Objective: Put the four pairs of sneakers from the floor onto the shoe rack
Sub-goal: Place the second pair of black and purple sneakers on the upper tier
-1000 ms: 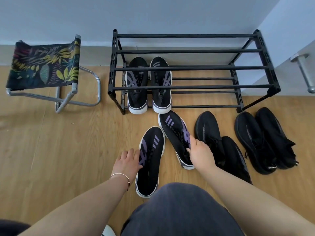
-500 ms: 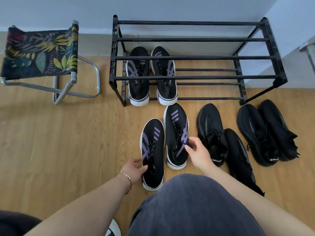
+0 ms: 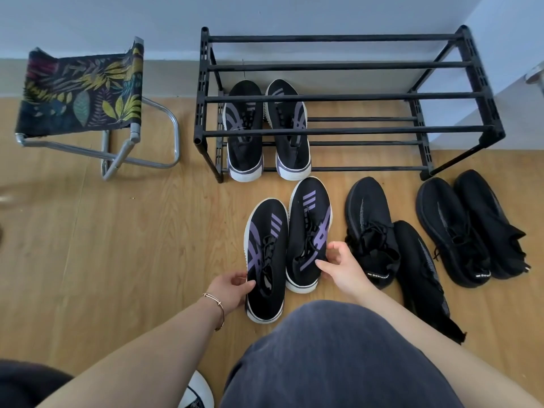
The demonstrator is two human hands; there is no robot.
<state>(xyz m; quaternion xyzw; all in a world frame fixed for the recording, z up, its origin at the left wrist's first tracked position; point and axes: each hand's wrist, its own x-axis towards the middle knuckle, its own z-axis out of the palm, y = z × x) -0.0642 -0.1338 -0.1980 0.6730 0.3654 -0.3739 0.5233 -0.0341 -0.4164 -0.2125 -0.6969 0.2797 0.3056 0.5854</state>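
Observation:
A black shoe rack stands against the wall. One black sneaker pair with purple stripes sits on the left of its bottom shelf. A matching pair lies on the floor in front, side by side with toes toward the rack. My left hand grips the outer edge of the left sneaker. My right hand pinches the outer side of the right sneaker. Both rest on the floor. Two all-black pairs lie on the floor to the right.
A folding stool with a leaf-print seat stands left of the rack. A white wall corner with a metal handle is beside the rack's right end. My knee in dark shorts fills the bottom of the view.
The right purple-striped sneaker has swung from a slant to straight, close beside the left one. My hands have shifted to the outer sides of the two sneakers.

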